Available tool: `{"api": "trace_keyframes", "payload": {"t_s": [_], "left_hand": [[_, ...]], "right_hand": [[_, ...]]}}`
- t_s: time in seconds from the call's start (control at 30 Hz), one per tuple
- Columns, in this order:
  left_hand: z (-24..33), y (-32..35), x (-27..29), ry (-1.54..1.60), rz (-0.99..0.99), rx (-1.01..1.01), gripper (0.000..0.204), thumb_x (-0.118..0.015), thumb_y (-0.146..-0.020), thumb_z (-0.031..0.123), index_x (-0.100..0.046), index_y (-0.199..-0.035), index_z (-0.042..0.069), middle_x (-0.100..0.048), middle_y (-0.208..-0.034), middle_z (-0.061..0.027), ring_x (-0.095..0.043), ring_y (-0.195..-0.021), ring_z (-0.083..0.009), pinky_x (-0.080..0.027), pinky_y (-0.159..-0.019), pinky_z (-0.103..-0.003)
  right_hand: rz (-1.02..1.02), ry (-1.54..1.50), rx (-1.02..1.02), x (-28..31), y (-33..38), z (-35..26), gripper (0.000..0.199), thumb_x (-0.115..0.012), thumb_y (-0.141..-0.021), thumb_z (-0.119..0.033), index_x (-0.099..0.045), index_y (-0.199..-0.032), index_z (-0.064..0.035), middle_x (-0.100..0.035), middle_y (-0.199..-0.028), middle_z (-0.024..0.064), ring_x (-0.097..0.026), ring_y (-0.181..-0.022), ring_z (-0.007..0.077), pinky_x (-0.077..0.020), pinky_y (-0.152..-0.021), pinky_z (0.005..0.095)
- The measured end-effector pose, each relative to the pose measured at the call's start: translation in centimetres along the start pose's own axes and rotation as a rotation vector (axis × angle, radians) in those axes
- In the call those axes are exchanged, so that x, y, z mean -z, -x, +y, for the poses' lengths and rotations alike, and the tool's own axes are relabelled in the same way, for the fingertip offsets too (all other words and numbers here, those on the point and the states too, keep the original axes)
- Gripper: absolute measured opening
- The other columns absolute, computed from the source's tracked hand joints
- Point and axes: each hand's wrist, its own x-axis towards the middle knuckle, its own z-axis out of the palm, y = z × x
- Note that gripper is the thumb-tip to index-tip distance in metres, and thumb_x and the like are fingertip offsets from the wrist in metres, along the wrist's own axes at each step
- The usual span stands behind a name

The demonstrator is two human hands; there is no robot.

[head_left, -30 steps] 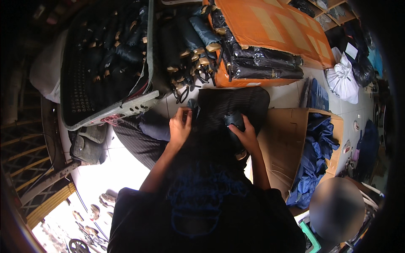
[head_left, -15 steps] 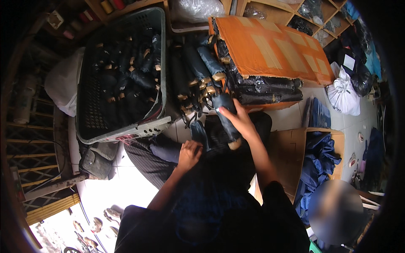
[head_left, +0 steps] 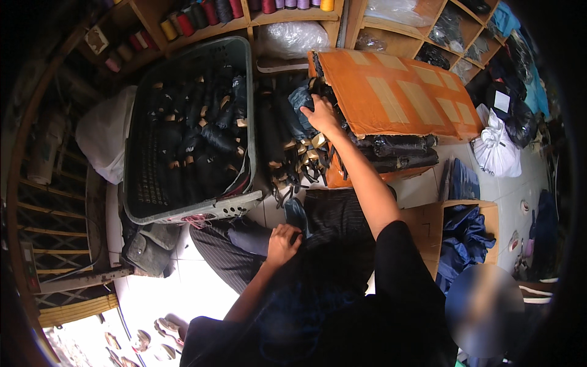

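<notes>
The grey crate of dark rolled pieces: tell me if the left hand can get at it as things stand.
Probably yes. The left hand rests on dark cloth in the lap, and the grey crate sits just ahead of it, open-topped, with nothing between.

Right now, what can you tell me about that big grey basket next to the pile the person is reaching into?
The grey basket is a large rectangular crate that looks like plastic, with slotted walls and a paler rim pierced by small holes along the near edge. It sits on the pale floor, left of the person's outstretched right hand, below wooden shelves. It is open-topped and partly filled with dark rolled bundles bearing tan tags, heaped toward its far and right sides. Neither hand touches it.
</notes>
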Motion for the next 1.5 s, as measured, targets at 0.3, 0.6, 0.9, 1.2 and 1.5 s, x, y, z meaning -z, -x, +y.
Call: {"api": "trace_keyframes", "payload": {"t_s": [0.3, 0.6, 0.9, 1.2, 1.5], "left_hand": [[0.0, 0.1, -0.2, -0.003, -0.003, 0.04, 0.011, -0.068, -0.078, 0.015, -0.063, -0.087, 0.009, -0.064, -0.089, -0.0056, -0.058, -0.087, -0.0271, -0.044, -0.078, -0.039], [-0.1, -0.2, -0.5, -0.034, -0.019, -0.006, 0.011, -0.067, -0.079, 0.015, -0.063, -0.088, 0.01, -0.064, -0.089, -0.0058, -0.058, -0.088, -0.0273, -0.043, -0.077, -0.039], [0.2, 0.3, -0.4, 0.011, 0.034, 0.028, 0.006, -0.065, -0.08, 0.008, -0.064, -0.085, 0.005, -0.064, -0.085, -0.0097, -0.058, -0.083, -0.0313, -0.044, -0.077, -0.04], [-0.8, -1.2, 0.6, 0.289, 0.403, 0.503, 0.023, -0.051, -0.099, 0.019, -0.052, -0.095, -0.003, -0.057, -0.085, -0.0095, -0.054, -0.08, -0.0181, -0.044, -0.077, -0.031], [-1.6, -1.4, 0.1, 0.253, 0.116, 0.318, 0.019, -0.058, -0.094, 0.018, -0.058, -0.099, 0.0, -0.06, -0.078, -0.0082, -0.052, -0.069, -0.0129, -0.046, -0.066, -0.028]], "right_hand": [[0.007, -0.141, 0.282, 4.8, 10.2, -1.0, 0.063, -0.065, -0.086, -0.032, -0.043, -0.135, 0.0007, -0.043, -0.137, 0.0226, -0.045, -0.124, 0.0395, -0.0373, -0.103, 0.044], [0.043, 0.054, -0.063, 4.1, 8.5, -2.1, 0.067, -0.067, -0.084, -0.036, -0.041, -0.133, 0.0021, -0.054, -0.123, 0.0234, -0.061, -0.104, 0.0389, -0.05, -0.087, 0.0471], [0.138, -0.094, 0.02, 2.7, 9.2, -0.4, 0.05, -0.066, -0.086, -0.019, -0.043, -0.125, 0.0024, -0.052, -0.12, 0.0257, -0.059, -0.103, 0.0402, -0.049, -0.088, 0.0443], [-0.231, -0.3, 0.132, 2.3, 23.4, 6.4, 0.054, -0.069, -0.082, -0.019, -0.048, -0.127, 0.0014, -0.052, -0.127, 0.0231, -0.048, -0.122, 0.0378, -0.0396, -0.101, 0.042], [0.046, 0.113, 0.272, -1.9, 25.2, 8.8, 0.028, -0.071, -0.072, -0.018, -0.059, -0.095, -0.0055, -0.062, -0.101, 0.0111, -0.058, -0.099, 0.0323, -0.0448, -0.084, 0.0471]]}}
